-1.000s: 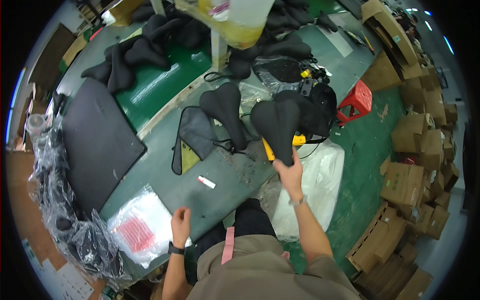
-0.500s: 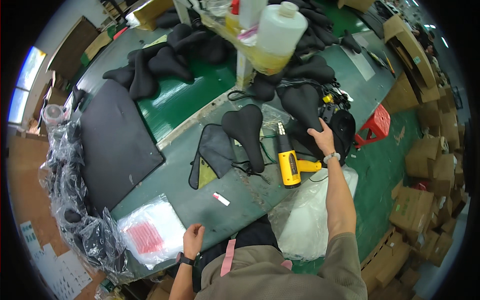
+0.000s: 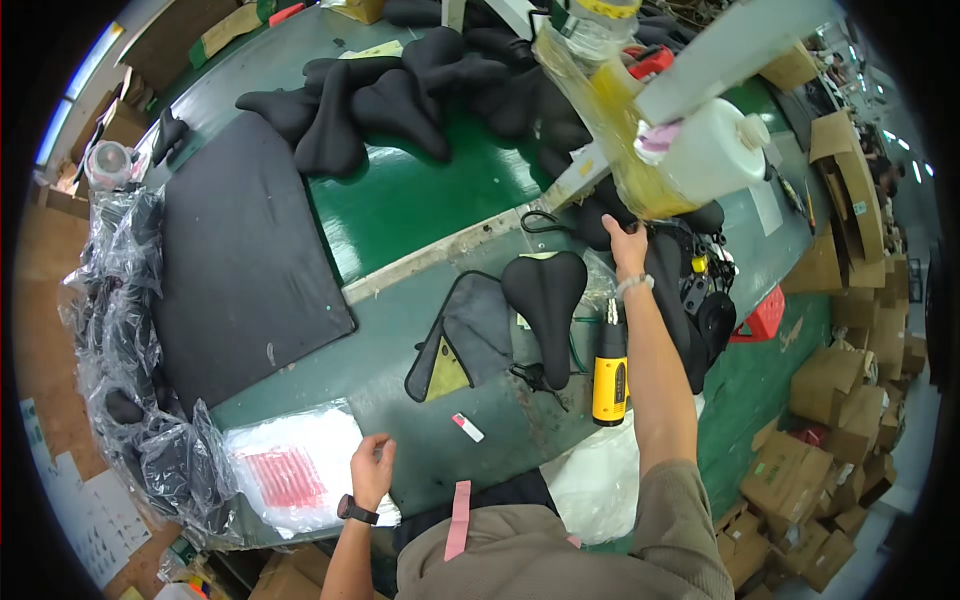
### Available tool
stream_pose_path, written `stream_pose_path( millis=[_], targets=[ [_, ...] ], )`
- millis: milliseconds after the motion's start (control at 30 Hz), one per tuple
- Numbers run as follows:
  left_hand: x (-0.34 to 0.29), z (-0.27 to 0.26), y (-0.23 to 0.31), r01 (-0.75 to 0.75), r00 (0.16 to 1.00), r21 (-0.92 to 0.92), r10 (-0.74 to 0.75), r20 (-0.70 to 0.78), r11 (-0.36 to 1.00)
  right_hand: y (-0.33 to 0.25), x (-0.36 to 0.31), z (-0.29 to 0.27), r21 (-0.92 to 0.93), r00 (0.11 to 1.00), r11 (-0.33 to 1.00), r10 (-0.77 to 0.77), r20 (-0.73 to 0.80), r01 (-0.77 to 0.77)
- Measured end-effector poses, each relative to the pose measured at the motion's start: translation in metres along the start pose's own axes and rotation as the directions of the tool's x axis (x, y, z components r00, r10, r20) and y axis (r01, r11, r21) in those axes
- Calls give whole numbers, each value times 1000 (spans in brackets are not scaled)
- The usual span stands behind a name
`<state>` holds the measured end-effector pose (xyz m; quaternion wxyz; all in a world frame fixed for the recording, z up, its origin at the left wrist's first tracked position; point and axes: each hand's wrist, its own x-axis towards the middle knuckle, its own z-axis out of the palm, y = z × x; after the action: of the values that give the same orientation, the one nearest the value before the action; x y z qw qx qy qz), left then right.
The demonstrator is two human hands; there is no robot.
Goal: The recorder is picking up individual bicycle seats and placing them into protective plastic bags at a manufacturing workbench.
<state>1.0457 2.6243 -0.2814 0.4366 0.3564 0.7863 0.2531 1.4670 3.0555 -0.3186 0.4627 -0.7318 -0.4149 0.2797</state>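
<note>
Green table (image 3: pixel 420 200): right hand (image 3: pixel 628 245) on saddle (image 3: pixel 668 270).

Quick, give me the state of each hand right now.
Left hand: loosely curled, holding nothing, resting by the clear plastic bag.
Right hand: reaching onto a black saddle; grip cannot be told.

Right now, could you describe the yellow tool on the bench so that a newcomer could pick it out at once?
Start at the grey-green workbench and find the black bicycle saddle lying alone near its front edge. Just to the right of it, beside the outstretched right forearm, lies the heat gun. It is the only bright yellow thing among the black saddles, with a dark nozzle end pointing away from the person.
</note>
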Motion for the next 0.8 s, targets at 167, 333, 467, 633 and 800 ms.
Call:
stream_pose_path(
  millis=[167, 333, 467, 633, 800],
  targets=[
    [4, -10, 37, -8, 1000, -16, 8, 23, 1000, -8, 3, -14, 262, 987, 952, 158, 25, -159],
    [-10, -11, 48, 77, 997, -124, -79, -15, 989, -60, -97, -101, 521, 979, 840, 200, -34, -154],
    [3, -1, 112, -342, 940, 61, 341, 25, 938, -85, -206, -155, 431, 964, 869, 264, 12, -244],
    [23, -3, 197, -761, 646, 223, 743, 174, 609, -141, -248, -165, 188, 716, 832, 307, 627, -522],
    [-18, -2, 136, -441, 857, 217, 338, 389, 871, -113, -267, -89, 208, 703, 865, 207, 680, -456]
  ],
)
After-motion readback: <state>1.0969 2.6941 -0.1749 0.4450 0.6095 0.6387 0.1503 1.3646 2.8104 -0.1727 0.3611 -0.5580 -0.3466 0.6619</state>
